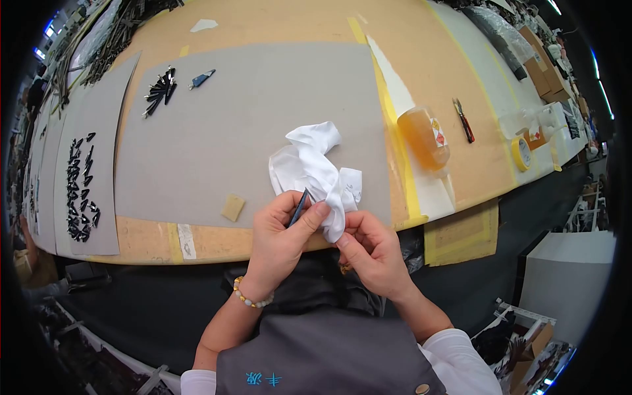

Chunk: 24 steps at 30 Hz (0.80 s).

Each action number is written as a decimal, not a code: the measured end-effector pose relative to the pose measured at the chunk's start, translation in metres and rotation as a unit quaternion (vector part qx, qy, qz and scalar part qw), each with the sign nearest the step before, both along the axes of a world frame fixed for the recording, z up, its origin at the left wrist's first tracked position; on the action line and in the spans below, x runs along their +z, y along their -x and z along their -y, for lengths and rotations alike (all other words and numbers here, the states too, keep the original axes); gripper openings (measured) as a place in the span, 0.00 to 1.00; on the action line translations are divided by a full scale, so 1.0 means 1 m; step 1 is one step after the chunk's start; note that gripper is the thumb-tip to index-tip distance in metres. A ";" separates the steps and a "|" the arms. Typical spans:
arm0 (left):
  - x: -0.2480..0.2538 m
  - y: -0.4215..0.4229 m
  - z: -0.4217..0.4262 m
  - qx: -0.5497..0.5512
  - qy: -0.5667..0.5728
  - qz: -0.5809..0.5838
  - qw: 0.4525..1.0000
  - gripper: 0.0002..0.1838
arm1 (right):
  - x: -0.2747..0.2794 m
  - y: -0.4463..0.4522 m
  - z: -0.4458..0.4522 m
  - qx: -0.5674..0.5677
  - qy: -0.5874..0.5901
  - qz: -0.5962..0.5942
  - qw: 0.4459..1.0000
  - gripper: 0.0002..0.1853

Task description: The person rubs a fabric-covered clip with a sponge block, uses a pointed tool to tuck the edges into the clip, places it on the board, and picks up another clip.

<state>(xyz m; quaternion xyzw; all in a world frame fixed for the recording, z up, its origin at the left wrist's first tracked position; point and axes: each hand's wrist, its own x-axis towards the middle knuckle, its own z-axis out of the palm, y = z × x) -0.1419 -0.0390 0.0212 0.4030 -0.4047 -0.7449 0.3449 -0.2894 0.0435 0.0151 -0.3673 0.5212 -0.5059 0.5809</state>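
1. Workshop table (276, 23), seen in the head view, tan-topped; a grey mat (230, 131) covers much of it, its near edge just ahead of the worker.
2. White cloth (311, 141) lies bunched on the mat, near end lifted between the hands. Looks light, limp, hard to damage; best gripped by a gathered fold.
3. Left hand (276, 230): thumb and fingers closed on a dark strip (298, 209), tip pointing up and away. Strip looks light, thin, fairly stiff, perhaps smooth; I'd pinch it by its flat sides.
4. Right hand (370, 253): thumb and fingertips pinching the cloth's near end.
5. Tan pad (232, 207) near the left hand; amber bottle (422, 139) beyond the mat's right edge, looks worth avoiding. Room to move seems widest up-left, towards the dark pieces (160, 92).
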 end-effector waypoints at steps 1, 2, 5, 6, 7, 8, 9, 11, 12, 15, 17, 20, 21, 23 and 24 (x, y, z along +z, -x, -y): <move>0.000 0.001 -0.001 0.011 -0.002 -0.020 1.000 0.07 | 0.003 0.000 0.001 0.010 -0.007 0.004 1.000 0.08; -0.001 0.002 -0.003 0.022 -0.003 -0.041 0.999 0.07 | 0.004 0.000 0.001 0.019 -0.014 0.009 1.000 0.08; -0.004 0.002 -0.003 0.047 -0.015 -0.105 0.993 0.08 | -0.001 0.004 0.001 0.058 -0.046 0.173 0.982 0.10; -0.005 0.002 -0.002 0.053 -0.020 -0.127 0.990 0.09 | 0.001 0.005 0.001 0.064 -0.071 0.251 0.963 0.11; -0.004 0.004 -0.003 0.061 -0.019 -0.128 0.990 0.09 | 0.004 0.006 0.000 0.070 -0.097 0.327 0.937 0.12; -0.003 0.008 -0.003 0.069 -0.017 -0.128 0.989 0.10 | 0.006 0.008 0.000 0.076 -0.122 0.401 0.905 0.13; -0.002 0.010 -0.004 0.077 -0.015 -0.128 0.989 0.10 | 0.004 0.010 0.000 0.087 -0.134 0.434 0.886 0.14; -0.001 0.011 -0.004 0.086 -0.019 -0.129 0.988 0.10 | -0.001 0.014 0.000 0.106 -0.157 0.500 0.845 0.15; -0.001 0.012 -0.004 0.090 -0.022 -0.130 0.987 0.10 | -0.001 0.014 -0.001 0.103 -0.163 0.508 0.840 0.16; -0.001 0.015 -0.004 0.106 -0.005 -0.129 0.986 0.10 | 0.002 0.013 -0.004 0.093 -0.167 0.500 0.844 0.16; -0.001 0.019 -0.005 0.109 0.000 -0.134 0.985 0.10 | 0.009 0.012 -0.006 0.082 -0.150 0.456 0.873 0.16; 0.009 0.022 -0.004 0.171 -0.017 -0.096 0.980 0.10 | 0.011 0.007 -0.013 0.067 -0.089 0.310 0.944 0.15; 0.012 0.023 -0.001 0.202 -0.025 -0.075 0.976 0.10 | 0.010 0.007 -0.020 0.071 -0.083 0.282 0.953 0.15; 0.003 -0.007 0.044 0.308 0.064 -0.074 0.946 0.10 | 0.006 0.009 -0.039 0.077 -0.071 0.225 0.969 0.14; 0.006 -0.012 0.047 0.246 0.085 -0.052 0.964 0.10 | 0.005 0.010 -0.043 0.065 -0.088 0.242 0.964 0.14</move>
